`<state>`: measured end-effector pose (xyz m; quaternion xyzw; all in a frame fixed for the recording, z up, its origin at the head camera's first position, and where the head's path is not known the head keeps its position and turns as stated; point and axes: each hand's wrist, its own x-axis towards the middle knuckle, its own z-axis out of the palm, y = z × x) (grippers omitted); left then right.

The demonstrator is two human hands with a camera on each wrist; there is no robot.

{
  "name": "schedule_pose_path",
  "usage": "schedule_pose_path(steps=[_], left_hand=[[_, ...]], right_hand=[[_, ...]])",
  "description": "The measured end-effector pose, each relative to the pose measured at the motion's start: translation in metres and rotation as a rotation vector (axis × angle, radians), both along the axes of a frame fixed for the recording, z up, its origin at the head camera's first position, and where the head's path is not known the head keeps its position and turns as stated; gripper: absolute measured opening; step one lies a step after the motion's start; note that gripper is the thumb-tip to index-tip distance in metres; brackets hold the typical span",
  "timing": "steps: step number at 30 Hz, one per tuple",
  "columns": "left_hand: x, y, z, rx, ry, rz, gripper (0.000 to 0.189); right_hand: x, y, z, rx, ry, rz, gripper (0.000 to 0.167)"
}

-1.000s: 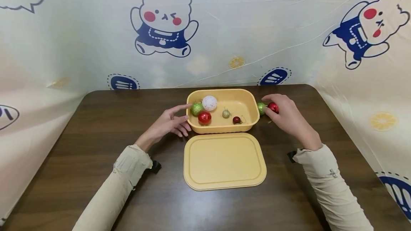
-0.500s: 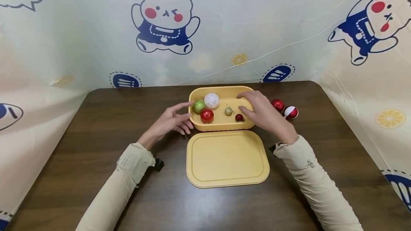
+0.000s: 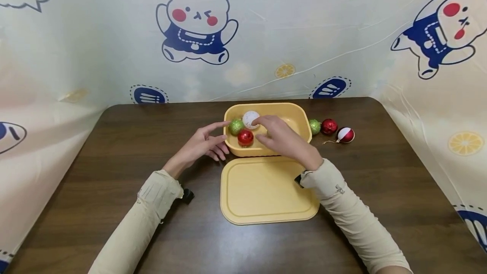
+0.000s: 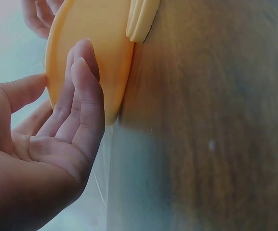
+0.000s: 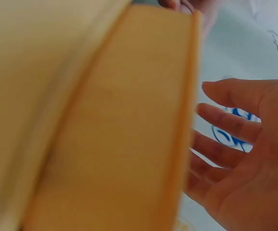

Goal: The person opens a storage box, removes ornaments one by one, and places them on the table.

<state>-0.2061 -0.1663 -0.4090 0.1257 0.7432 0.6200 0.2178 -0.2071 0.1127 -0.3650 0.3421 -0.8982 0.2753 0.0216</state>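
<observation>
A yellow plastic box (image 3: 253, 152) holds a white speckled bauble (image 3: 249, 118), a green glitter bauble (image 3: 236, 127) and a shiny red bauble (image 3: 245, 138) at its left end. My left hand (image 3: 199, 143) touches the box's left rim with extended fingers; in the left wrist view its thumb meets the rim of the box (image 4: 112, 57). Over the box is my right hand (image 3: 283, 140), thumb and index finger apart, their tips close to the white and red baubles. No object shows between the fingers of the right hand (image 5: 244, 154) in the right wrist view.
The yellow lid (image 3: 266, 193) lies flat in front of the box. Right of the box sit a green glitter bauble (image 3: 314, 126), a dark red bauble (image 3: 329, 126) and a red-and-white bauble (image 3: 345, 135). A printed cloth (image 3: 251, 54) hangs behind the brown table (image 3: 152, 121).
My right hand has moved left from the baubles beside the box to over its interior. It now covers the small gold and dark red baubles. The left hand keeps its place.
</observation>
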Motion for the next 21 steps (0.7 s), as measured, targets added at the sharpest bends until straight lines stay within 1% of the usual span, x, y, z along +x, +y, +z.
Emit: schedule_pose_path(steps=[5, 7, 11, 14, 17, 21], left_hand=[[-0.001, 0.000, 0.000, -0.008, -0.005, -0.006, 0.052], [-0.001, 0.000, 0.000, -0.005, -0.001, -0.008, 0.052], [-0.001, -0.002, 0.001, 0.002, 0.015, -0.004, 0.052], [-0.001, -0.002, 0.001, 0.007, 0.013, -0.008, 0.052], [-0.001, -0.001, -0.001, 0.010, 0.008, -0.010, 0.052], [0.000, 0.000, -0.002, 0.012, 0.002, -0.005, 0.052]], right_hand=[[0.000, -0.007, -0.015, 0.012, 0.001, 0.014, 0.043], [-0.001, -0.009, -0.020, 0.003, 0.004, 0.015, 0.045], [-0.003, -0.012, -0.025, -0.044, -0.017, 0.038, 0.050], [-0.004, -0.012, -0.028, -0.049, -0.027, 0.064, 0.045], [-0.004, -0.011, -0.029, -0.024, -0.020, 0.087, 0.036], [-0.004, -0.012, -0.031, 0.006, -0.038, 0.104, 0.032]])
